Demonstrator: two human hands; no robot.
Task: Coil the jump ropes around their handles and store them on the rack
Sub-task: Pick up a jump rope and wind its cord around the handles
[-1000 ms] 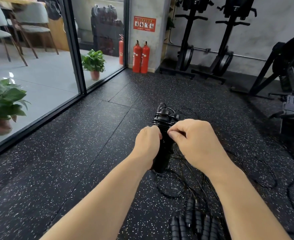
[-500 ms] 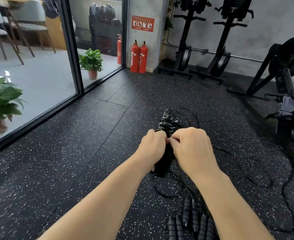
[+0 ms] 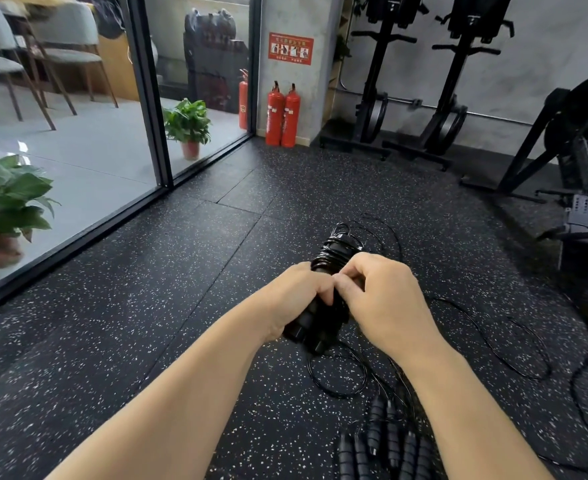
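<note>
Black rope (image 3: 337, 249) wound on handles (image 3: 311, 329), gripped by left hand (image 3: 294, 299), right hand (image 3: 379, 299) pinching rope, more handles (image 3: 386, 445) on floor (image 3: 147, 323).

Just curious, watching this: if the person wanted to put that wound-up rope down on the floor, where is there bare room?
Bare floor lies left of the left hand, up to the glass wall. More lies ahead, toward the fire extinguishers. Right of and below the right hand it is crowded: loose cord and spare handles.

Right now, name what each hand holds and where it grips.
The left hand grips the coiled jump rope's handles around their middle; the right hand pinches the cord at the wrapped bundle.
</note>
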